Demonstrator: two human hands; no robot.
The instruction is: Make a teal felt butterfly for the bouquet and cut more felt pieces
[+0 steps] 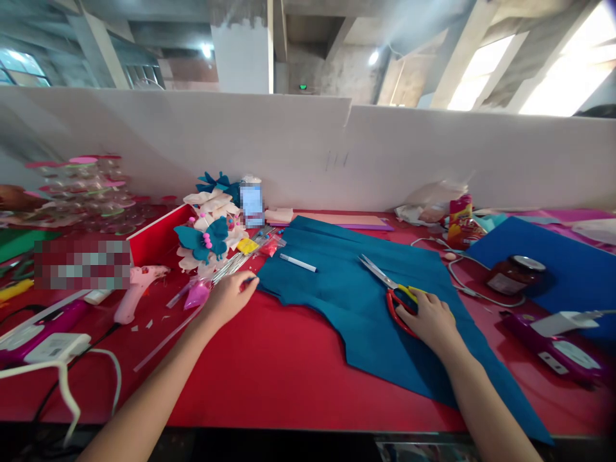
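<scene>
A big teal felt sheet (346,289) lies across the red table (269,372). My right hand (430,317) rests on the felt with its fingers curled over the red and yellow handles of a pair of scissors (389,285); the blades lie flat and point up-left. My left hand (231,295) is at the felt's left corner, fingers pinched on that edge beside a bundle of thin clear sticks (231,263). A white marker (297,262) lies on the felt between the hands.
Felt flowers and a teal butterfly (206,237) sit behind the left hand, by a red box (156,240). A pink glue gun (137,289) and white cables lie left. A dark jar (517,273), blue sheet (568,269) and purple device (553,343) lie right. A white partition stands behind.
</scene>
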